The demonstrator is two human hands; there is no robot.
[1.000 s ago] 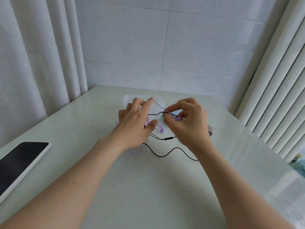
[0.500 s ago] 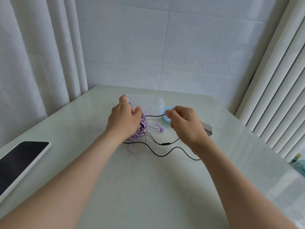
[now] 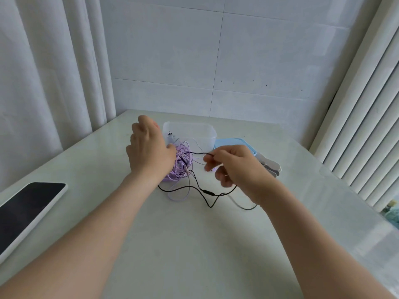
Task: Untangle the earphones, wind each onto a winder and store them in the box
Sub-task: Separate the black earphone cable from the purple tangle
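Knuckles up on both: right hand (image 3: 239, 169) pinching black cable (image 3: 208, 192), left hand (image 3: 149, 152) over purple tangle (image 3: 183, 167), grip hidden.

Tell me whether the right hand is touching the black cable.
Touching. Head view: the right hand pinches the black cable at its fingertips.
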